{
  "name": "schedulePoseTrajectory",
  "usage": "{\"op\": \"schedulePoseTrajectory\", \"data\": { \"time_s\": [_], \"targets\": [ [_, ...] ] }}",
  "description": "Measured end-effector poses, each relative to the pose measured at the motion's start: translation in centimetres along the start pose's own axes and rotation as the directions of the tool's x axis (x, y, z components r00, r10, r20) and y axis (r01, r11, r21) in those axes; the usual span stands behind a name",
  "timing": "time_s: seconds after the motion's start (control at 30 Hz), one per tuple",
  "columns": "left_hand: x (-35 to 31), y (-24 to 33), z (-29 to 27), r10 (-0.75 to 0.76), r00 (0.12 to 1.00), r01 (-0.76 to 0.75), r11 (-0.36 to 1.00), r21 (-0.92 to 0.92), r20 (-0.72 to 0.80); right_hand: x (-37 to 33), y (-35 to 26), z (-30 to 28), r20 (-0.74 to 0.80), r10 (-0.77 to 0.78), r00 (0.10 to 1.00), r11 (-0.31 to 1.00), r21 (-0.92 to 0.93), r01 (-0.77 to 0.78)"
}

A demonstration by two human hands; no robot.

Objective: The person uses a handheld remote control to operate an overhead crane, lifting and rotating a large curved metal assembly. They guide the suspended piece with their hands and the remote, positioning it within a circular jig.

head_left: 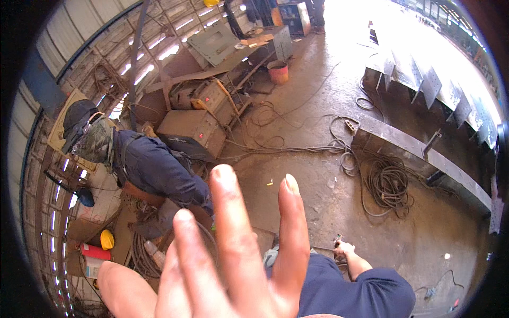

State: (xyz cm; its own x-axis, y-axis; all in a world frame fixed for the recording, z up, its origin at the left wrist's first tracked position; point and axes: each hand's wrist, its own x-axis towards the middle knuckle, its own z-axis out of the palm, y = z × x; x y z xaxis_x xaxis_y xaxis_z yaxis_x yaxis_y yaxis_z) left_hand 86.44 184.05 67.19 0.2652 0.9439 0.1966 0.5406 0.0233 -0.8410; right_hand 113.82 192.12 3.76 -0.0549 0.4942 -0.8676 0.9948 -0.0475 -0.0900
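My left hand (228,265) is raised close to the camera, its fingers spread and nothing between them. It hides much of the lower middle of the view. My right hand (344,248) is lower down on the right, below a navy sleeve (384,289). Its fingers look curled around something small and dark, too small to make out. Navy clothing (328,286) covers my lap between the two hands. Left of my raised hand, a co-worker (154,161) in dark blue clothes and a dark cap bends forward; that person's hands are hidden.
Boxy machines (193,130) with small red lights stand behind the co-worker. Cables trail across the floor to a coiled cable (387,183) beside a long steel beam (419,151). Farther back are a red bucket (278,72) and upright steel plates (429,85). A yellow helmet-like object (107,239) lies left.
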Motion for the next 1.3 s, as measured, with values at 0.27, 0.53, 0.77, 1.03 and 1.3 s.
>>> {"op": "schedulePoseTrajectory", "data": {
  "time_s": [0.27, 0.53, 0.77, 1.03, 1.3],
  "targets": [
    [5.3, 2.6, 14.6, -0.068, 0.997, 0.075, 0.880, -0.469, 0.030, 2.7, -0.8, 0.0, -0.114, -0.037, 0.993, 0.991, 0.123, 0.051],
    [1.9, 3.5, 18.8, -0.200, 0.979, 0.150, 0.634, -0.759, 0.027, 3.3, -0.9, -1.2, -0.091, -0.047, 0.995, 0.997, 0.057, 0.052],
    [-3.4, 12.8, 24.3, -0.611, 0.768, -0.567, -0.788, -0.242, 0.192, 3.2, 0.2, 0.4, -0.084, -0.021, 0.996, 0.992, 0.120, 0.031],
    [-11.2, 38.9, 39.4, 0.045, 0.651, -0.544, -0.668, 0.508, 0.758, 2.0, 2.7, 1.2, -0.095, -0.087, 0.992, 0.992, -0.096, 0.078],
    [-11.7, 33.3, 35.5, -0.051, 0.542, -0.795, -0.355, 0.492, 0.839, -0.4, 5.7, -2.5, -0.084, 0.055, 0.995, 0.998, -0.016, -0.056]
  ]
}}
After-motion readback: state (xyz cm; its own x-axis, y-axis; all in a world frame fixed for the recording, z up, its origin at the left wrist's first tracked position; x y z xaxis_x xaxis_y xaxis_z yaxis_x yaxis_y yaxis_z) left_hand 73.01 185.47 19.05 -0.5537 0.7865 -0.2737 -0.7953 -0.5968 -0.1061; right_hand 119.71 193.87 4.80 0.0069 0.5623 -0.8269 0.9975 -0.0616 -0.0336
